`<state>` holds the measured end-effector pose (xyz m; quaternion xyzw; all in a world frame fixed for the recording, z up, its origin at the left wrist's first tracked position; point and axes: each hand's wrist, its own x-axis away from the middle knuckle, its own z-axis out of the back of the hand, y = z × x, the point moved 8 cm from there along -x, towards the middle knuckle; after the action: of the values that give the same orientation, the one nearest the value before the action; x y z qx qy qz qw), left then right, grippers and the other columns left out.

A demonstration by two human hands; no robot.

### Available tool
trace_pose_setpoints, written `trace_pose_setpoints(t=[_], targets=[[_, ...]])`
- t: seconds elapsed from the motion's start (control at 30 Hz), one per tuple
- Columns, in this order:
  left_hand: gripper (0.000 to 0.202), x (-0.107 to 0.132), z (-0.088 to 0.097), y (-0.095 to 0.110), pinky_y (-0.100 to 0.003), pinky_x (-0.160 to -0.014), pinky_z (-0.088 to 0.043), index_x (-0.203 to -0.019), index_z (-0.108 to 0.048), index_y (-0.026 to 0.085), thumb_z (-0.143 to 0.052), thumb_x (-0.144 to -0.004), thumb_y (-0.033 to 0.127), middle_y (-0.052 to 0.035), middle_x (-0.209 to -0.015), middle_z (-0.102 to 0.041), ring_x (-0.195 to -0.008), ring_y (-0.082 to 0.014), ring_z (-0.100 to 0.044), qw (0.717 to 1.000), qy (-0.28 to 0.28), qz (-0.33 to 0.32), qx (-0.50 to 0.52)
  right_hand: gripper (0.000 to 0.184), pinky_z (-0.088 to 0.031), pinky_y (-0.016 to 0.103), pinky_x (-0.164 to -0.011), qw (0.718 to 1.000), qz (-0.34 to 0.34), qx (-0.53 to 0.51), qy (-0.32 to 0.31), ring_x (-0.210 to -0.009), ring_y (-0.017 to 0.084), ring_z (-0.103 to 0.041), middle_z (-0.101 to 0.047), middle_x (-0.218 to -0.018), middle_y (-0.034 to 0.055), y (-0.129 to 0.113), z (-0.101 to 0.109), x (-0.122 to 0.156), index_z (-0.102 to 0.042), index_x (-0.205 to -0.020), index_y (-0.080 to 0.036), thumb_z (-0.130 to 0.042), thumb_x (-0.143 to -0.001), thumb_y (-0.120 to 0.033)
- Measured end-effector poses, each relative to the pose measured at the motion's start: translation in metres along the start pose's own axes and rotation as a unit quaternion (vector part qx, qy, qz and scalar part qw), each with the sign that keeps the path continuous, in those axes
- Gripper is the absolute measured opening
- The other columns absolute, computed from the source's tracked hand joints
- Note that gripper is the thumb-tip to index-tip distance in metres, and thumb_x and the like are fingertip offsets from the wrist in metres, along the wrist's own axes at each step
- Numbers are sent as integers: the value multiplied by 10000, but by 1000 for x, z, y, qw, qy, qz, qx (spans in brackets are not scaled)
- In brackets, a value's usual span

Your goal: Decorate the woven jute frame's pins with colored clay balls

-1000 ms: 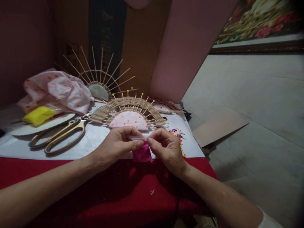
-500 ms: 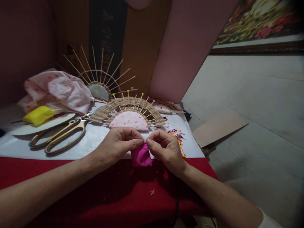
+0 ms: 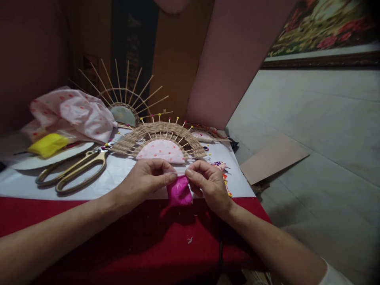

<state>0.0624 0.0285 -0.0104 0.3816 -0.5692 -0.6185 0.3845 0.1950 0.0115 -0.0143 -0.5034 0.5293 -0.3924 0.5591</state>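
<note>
A small magenta packet [image 3: 180,191] hangs between my two hands over the front edge of the white sheet. A clear strip, like plastic, runs along its top. My left hand [image 3: 151,176] pinches the top left side between thumb and forefinger. At the top right corner, my right hand [image 3: 208,182] pinches it the same way. Just behind the hands stands a woven half-round fan shape [image 3: 160,132] with colored beads on its stick tips and a pink dotted fabric half-circle [image 3: 162,151] at its base. What the packet contains cannot be made out.
Gold-handled scissors [image 3: 75,170] lie at left, near a yellow packet [image 3: 49,145] and crumpled dotted fabric [image 3: 74,113]. Behind is a bare stick frame [image 3: 127,89]. Patterned scraps [image 3: 221,165] lie right of my hands. A red cloth [image 3: 133,241] covers the table front.
My hands have drawn slightly apart, and the clear strip at the packet's top now shows between them. The packet has shifted a little to the right.
</note>
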Motion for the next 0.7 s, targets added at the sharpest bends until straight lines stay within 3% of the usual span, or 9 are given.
trace_pose_setpoints(t=[0.23, 0.4, 0.7], targets=[[207, -1, 1, -3, -199, -459, -300, -683, -604, 125, -713, -681, 302, 38, -488, -530, -449, -70, -413, 1000, -3, 22, 13, 214, -289, 178, -407, 999, 6, 48, -20, -441, 45, -366, -492, -565, -52, -2, -4, -3, -579, -741, -164, -688, -745, -348], [213, -2, -3, -10, -193, -460, -323, -681, -629, 115, -753, -637, 282, 17, -534, -575, -464, -73, -448, 997, -22, 40, 68, 195, -347, 196, -479, 994, 37, 102, 10, -545, 75, -430, -515, -607, -24, -8, 2, -3, -591, -663, -156, -706, -714, -304], [100, 0, -6, -11, -182, -497, -378, -677, -663, 122, -738, -635, 172, 23, -539, -580, -494, -71, -473, 990, -48, 52, 121, 143, -318, 198, -456, 995, 24, 94, 2, -523, 75, -401, -489, -590, -31, -8, 0, -1, -575, -653, -160, -676, -688, -256]])
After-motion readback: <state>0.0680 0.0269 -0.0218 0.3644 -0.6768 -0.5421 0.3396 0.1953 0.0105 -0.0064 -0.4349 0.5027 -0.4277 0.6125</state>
